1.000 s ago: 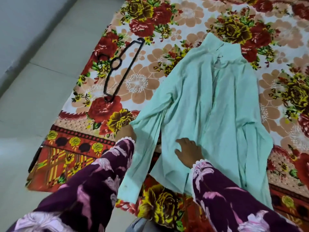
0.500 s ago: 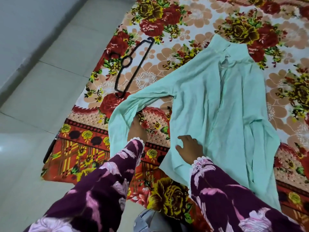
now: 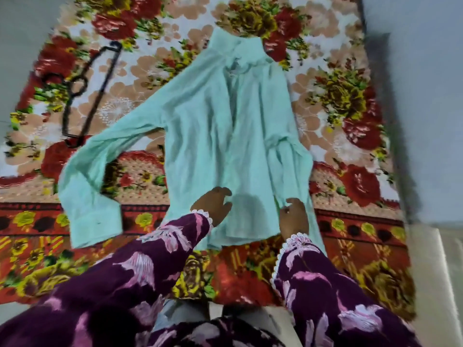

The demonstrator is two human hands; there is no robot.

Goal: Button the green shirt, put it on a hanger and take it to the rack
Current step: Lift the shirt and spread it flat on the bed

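Green shirt (image 3: 213,136) lies flat, both hands (image 3: 211,205) at its hem

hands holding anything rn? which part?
Both are at the green shirt near its bottom hem: left hand rests on the front panel, right hand at the panel's edge. Blur hides whether the fingers pinch the fabric.

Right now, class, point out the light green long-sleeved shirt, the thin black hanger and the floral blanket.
green shirt (image 3: 215,136), head view, chest panel.
black hanger (image 3: 100,92), head view, straight bar.
floral blanket (image 3: 350,101), head view, bare patch right of shirt.
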